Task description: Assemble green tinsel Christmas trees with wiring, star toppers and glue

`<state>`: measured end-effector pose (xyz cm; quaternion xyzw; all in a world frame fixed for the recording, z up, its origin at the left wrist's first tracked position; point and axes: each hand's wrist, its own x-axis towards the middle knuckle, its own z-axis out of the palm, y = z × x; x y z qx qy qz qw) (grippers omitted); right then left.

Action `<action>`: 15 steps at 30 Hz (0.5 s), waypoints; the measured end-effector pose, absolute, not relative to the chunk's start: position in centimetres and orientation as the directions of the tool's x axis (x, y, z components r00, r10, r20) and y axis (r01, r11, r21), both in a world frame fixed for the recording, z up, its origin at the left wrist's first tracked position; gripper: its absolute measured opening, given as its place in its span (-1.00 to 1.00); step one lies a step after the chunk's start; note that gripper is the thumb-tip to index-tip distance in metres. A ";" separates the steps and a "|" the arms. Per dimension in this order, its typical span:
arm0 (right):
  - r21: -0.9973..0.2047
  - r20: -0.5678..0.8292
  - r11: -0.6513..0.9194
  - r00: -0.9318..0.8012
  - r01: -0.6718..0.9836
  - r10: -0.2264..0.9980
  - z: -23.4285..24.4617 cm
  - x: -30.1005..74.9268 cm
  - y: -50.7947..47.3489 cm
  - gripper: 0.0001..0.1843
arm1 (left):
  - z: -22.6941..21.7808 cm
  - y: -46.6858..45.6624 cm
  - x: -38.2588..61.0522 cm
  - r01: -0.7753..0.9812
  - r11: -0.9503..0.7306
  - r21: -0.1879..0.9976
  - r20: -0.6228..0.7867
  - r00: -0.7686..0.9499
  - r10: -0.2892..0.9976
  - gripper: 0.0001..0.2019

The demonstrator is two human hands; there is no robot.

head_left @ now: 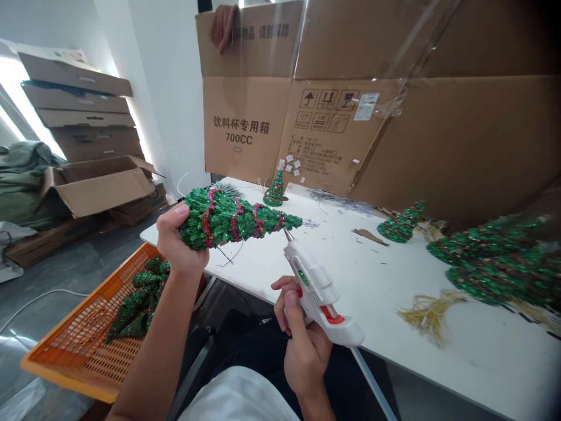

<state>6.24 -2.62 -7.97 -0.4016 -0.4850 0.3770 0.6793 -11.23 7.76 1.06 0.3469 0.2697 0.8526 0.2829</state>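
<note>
My left hand [177,242] is closed around the wide base of a green tinsel cone tree [232,217] with red bands, held sideways with its tip pointing right. My right hand [302,339] grips a white hot glue gun [322,292] with an orange trigger. The gun's metal nozzle points up and left and sits just below the tree's tip, close to it. Both are held over the near left edge of the white table [394,304].
An orange plastic crate [83,345] with several green tinsel cones stands at lower left. Finished trees lie at the right [499,263], one stands at the back [274,192]. Gold tinsel strands [427,313] lie on the table. Cardboard sheets wall the back; boxes stack at left.
</note>
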 end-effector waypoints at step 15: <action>-0.912 0.328 0.384 0.309 -0.141 0.892 -7.0 5.5 -2.7 -0.63 | 1.0 7.7 -11.0 -0.392 -0.648 0.653 0.439 -0.502 0.745 -0.68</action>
